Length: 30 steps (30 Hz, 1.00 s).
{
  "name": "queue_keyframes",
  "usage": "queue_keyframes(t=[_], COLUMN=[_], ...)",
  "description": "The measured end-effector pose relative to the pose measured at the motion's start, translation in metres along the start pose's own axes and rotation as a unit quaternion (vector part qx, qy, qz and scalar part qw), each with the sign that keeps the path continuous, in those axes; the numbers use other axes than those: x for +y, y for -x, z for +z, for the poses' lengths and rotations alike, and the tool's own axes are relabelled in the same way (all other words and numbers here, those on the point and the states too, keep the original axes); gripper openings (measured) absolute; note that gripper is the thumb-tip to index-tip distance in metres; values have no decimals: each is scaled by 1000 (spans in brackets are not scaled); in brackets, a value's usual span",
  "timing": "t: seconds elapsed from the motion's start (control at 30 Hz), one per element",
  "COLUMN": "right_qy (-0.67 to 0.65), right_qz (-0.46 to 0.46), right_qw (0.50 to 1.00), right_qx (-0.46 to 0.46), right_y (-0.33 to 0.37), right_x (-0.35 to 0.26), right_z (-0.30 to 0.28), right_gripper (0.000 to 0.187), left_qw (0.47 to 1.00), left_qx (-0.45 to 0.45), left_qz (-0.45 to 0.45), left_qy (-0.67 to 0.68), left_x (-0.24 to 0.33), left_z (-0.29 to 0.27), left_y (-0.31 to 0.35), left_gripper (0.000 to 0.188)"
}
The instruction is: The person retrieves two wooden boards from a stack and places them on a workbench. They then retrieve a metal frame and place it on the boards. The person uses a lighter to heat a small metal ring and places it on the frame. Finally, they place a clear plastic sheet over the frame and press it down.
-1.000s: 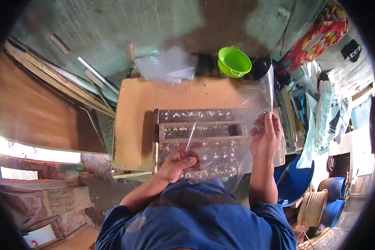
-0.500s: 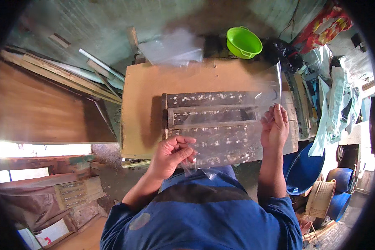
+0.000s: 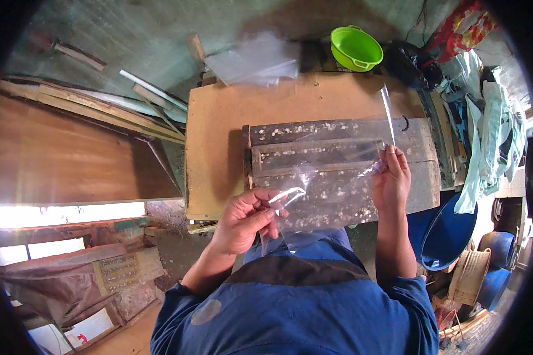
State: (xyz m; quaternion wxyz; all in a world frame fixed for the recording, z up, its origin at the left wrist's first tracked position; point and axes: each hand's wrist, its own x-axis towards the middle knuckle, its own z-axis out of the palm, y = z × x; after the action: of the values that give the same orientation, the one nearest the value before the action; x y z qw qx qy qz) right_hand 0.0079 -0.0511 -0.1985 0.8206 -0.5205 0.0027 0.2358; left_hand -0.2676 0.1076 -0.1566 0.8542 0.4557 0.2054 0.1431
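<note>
A clear plastic sheet (image 3: 331, 189), perhaps a bag, stretches between my two hands. My left hand (image 3: 247, 222) pinches its near left part between thumb and fingers, where the film bunches and shines. With thumb and fingertips, my right hand (image 3: 392, 177) grips the right edge, and a strip of film stands up beyond it. Through the film I see a dark wooden board (image 3: 302, 130), dotted with white specks and carrying a narrow rectangular wooden frame (image 3: 314, 145). The board lies on a tan tabletop (image 3: 216, 136). Both hands are above the board's near side.
A stack of clear plastic (image 3: 254, 62) and a green basin (image 3: 356, 48) sit at the table's far edge. Wooden planks (image 3: 95, 109) lean at the left. On the right are a black plastic bag (image 3: 410, 62), hanging pale green plastic (image 3: 477, 136) and a blue barrel (image 3: 447, 234).
The plastic sheet has shifted and folded, with more glare near my left hand. Both hands keep their grip. The whole view has moved slightly, so the table appears further right.
</note>
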Motion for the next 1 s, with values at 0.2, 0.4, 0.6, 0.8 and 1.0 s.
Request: queue_keyframes(t=[0.2, 0.4, 0.6, 0.8, 1.0], right_qy=[2, 10, 11, 9, 14], right_qz=[11, 17, 30, 0, -10], right_qw=[1000, 1000, 999, 998, 999], right_qx=[0, -4, 17, 55, 45], right_y=[-4, -2, 6, 5, 8], right_x=[9, 17, 16, 19, 26], right_z=[-7, -11, -6, -8, -9], right_gripper=[12, 12, 12, 12, 13], left_qw=[1000, 999, 997, 995, 953], left_qx=[-5, -16, -11, -40, 33], left_qz=[-27, -46, -4, 48, 31], left_qy=[2, -3, -76, -80, -301], left_x=[5, 9, -1, 7, -8], left_z=[7, 11, 2, -2, 6], left_y=[-2, -2, -5, -20, -31], left_gripper=[36, 36, 29, 40, 31])
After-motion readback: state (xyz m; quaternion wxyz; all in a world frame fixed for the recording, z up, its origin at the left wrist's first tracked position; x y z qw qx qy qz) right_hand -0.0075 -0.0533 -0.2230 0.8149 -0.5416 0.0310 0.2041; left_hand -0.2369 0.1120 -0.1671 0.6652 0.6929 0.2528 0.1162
